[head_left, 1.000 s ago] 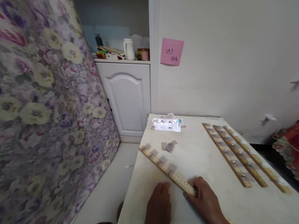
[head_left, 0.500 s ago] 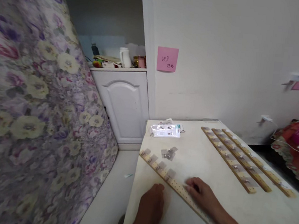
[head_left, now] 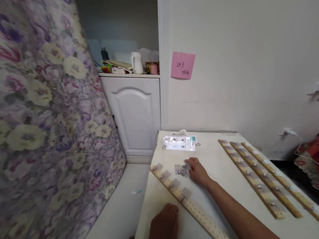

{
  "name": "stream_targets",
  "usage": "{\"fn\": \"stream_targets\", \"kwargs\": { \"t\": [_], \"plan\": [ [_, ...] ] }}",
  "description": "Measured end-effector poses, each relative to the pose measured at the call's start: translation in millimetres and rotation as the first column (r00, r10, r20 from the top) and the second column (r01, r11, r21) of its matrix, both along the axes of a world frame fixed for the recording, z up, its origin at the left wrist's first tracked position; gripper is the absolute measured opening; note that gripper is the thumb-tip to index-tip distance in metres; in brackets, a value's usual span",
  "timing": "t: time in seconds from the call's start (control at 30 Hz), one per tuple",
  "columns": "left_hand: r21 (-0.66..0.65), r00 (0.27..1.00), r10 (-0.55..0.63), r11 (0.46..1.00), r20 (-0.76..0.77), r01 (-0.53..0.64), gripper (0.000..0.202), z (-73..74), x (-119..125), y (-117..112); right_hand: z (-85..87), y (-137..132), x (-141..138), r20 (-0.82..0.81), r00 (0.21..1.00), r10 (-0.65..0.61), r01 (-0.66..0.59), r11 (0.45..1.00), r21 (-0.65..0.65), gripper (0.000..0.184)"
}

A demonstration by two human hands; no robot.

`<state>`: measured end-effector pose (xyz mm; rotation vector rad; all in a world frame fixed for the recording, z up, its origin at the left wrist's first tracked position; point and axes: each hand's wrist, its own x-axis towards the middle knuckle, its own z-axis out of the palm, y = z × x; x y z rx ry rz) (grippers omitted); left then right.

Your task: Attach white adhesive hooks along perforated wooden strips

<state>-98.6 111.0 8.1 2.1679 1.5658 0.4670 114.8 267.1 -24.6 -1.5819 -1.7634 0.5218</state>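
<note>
The right hand [head_left: 197,172] is at the small metal pieces [head_left: 181,171], right of the wooden strip [head_left: 208,225]'s far end; whether it pinches one, I cannot tell. The left hand [head_left: 164,226] is curled, its grip unclear. Because pieces overlap, one pull may drag two.

Right arm [head_left: 244,216] extended, left hand [head_left: 164,224] held near

The right arm enters at near right and runs diagonally toward the far left, bare along its visible length. The right hand [head_left: 198,172] is at its end, back upward, fingers bent and directed left. The left hand lies nearer and farther left, its back upward and fingers curled, knuckles toward the far side. The hands are apart. Whether the fingertips close on each other cannot be established for either hand.
</note>
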Motion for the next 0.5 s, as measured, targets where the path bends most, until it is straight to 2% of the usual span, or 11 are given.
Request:
{"fn": "stream_targets", "kwargs": {
  "t": [0.13, 0.33, 0.5],
  "plan": [
    [-0.015, 1.000, -0.018, 1.000, -0.022, 0.018, 0.025, 1.8, 1, 0, -5.2, 5, 5, 0.035, 0.998, 0.061, -0.060, 0.998, -0.030, 0.043],
    [-0.027, 0.999, -0.040, 0.999, -0.028, 0.039, 0.026, 2.1, 2, -2, -4.9, 10, 14, 0.041, 0.998, 0.053, -0.050, 0.996, -0.067, 0.043],
    [-0.049, 0.999, -0.033, 0.998, -0.031, 0.031, 0.025, 1.1, 2, -1, -2.5, 16, 10, 0.029, 0.999, 0.039, -0.035, 0.994, -0.107, 0.037]
  ]
}}
